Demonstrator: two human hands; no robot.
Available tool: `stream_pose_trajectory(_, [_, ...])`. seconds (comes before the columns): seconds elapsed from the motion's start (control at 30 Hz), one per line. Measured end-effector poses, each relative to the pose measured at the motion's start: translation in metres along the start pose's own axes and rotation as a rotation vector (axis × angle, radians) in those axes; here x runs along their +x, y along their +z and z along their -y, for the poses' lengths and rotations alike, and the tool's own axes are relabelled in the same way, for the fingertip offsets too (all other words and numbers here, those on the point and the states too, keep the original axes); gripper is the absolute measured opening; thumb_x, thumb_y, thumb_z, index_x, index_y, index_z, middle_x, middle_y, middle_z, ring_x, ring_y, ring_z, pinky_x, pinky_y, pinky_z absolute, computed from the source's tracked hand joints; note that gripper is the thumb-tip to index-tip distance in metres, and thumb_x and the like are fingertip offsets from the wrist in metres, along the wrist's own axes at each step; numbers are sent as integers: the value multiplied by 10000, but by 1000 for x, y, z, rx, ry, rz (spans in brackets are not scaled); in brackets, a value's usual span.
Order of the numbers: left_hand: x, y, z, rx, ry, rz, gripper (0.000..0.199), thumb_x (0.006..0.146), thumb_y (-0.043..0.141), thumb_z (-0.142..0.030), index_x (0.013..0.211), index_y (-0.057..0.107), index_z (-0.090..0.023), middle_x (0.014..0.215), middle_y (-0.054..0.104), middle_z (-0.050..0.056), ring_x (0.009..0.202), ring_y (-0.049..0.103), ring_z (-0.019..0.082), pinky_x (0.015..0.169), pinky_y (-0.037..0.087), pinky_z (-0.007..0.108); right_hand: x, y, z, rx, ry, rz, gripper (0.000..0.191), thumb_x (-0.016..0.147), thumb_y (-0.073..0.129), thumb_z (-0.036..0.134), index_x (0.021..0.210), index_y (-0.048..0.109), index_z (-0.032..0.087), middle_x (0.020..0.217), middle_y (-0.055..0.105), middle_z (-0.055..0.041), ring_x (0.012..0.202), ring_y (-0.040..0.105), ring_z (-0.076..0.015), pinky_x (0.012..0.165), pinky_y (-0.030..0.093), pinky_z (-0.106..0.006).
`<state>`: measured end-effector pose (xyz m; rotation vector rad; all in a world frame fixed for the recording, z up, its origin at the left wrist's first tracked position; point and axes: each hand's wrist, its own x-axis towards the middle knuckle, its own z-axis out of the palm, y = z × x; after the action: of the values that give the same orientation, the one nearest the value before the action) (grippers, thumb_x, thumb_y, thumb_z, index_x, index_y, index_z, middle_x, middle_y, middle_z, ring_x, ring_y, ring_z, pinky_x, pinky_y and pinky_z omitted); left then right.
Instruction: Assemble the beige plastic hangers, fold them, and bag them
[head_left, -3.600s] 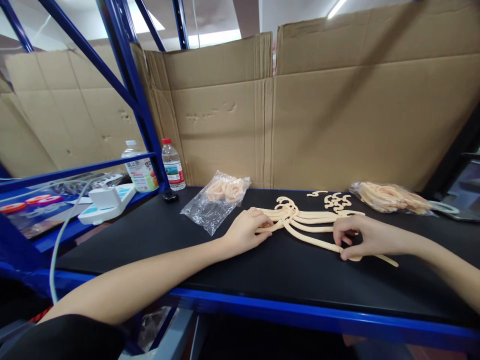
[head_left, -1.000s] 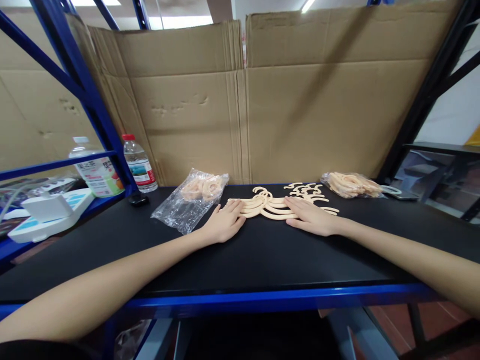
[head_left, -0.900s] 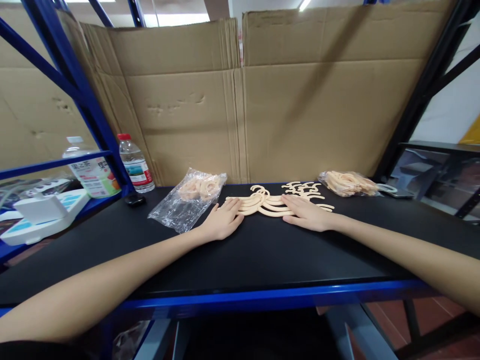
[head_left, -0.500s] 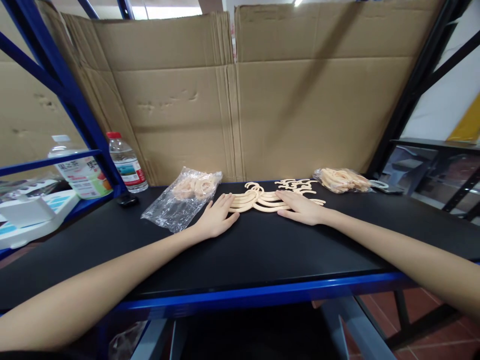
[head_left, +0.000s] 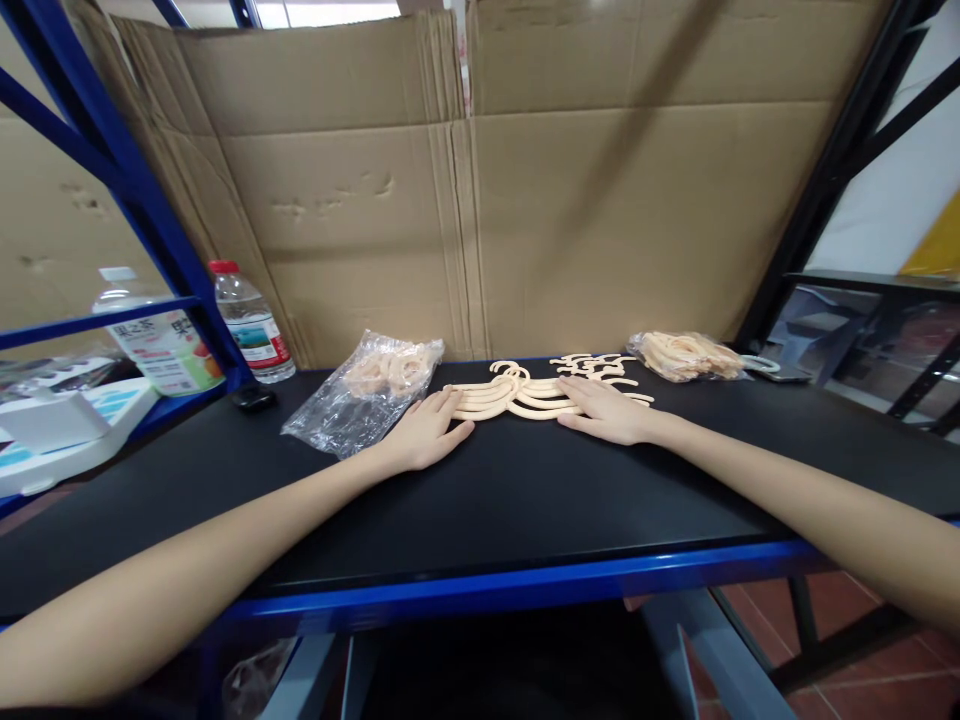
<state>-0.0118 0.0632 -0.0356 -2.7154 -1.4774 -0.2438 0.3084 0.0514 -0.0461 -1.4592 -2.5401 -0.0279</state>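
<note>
Several pale cream curved strips (head_left: 485, 400) lie side by side on the black tabletop (head_left: 480, 500), crossing near the middle with small curled ends behind. My left hand (head_left: 426, 430) rests flat on their left ends, fingers stretched out. On the right part of the strips lies my right hand (head_left: 604, 411), palm down with the fingers extended. Thin wavy cream pieces (head_left: 592, 366) are just behind my right hand. A clear plastic bag (head_left: 360, 395) with cream pieces in it lies beyond my left hand.
Another bag of cream strips (head_left: 686, 357) sits at the back right. Two bottles, one with a red cap (head_left: 253, 325) and a larger one (head_left: 161, 340), stand at the left near a black object (head_left: 254, 398). Cardboard (head_left: 637, 220) walls the back edge.
My left hand has shifted slightly left, uncovering more of the strips' left part. My right hand stays nearly in place on the strips.
</note>
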Motion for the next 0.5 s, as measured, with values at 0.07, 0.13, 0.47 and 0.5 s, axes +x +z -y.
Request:
stream_pose_trajectory(0.07, [1, 0, 2, -19, 36, -22, 705, 902, 264, -540, 1422, 303, -65, 1494, 278, 181, 1383, 259, 290, 1107, 244, 454, 0, 1, -4, 2, -7, -11, 748, 915, 205, 623, 1452, 304, 112, 1496, 299, -163, 1389, 242, -323, 1128, 200, -513])
stream_pose_trajectory(0.13, [2, 0, 4, -35, 55, -45, 677, 903, 277, -531, 1408, 329, -82, 1487, 301, 172, 1377, 276, 281, 1105, 253, 443, 1, 3, -9, -3, -19, -22, 705, 933, 178, 584, 1445, 318, 120, 1491, 313, -158, 1382, 265, -310, 1123, 212, -513])
stream_pose_trajectory(0.47, [-3, 0, 4, -67, 76, -230, 516, 874, 397, -398, 1283, 458, -89, 1366, 438, 177, 1261, 408, 305, 1050, 353, 448, 0, 2, -17, -25, -69, -117, 646, 944, 258, 518, 1389, 398, 71, 1452, 363, -197, 1348, 324, -319, 1106, 251, -503])
stream_pose_trajectory(0.5, [-3, 0, 5, -70, 76, -241, 482, 869, 402, -365, 1262, 466, -93, 1355, 442, 175, 1253, 411, 304, 1045, 359, 449, -1, 1, -17, -18, -72, -118, 639, 945, 269, 512, 1390, 395, 70, 1454, 360, -199, 1350, 321, -315, 1106, 251, -500])
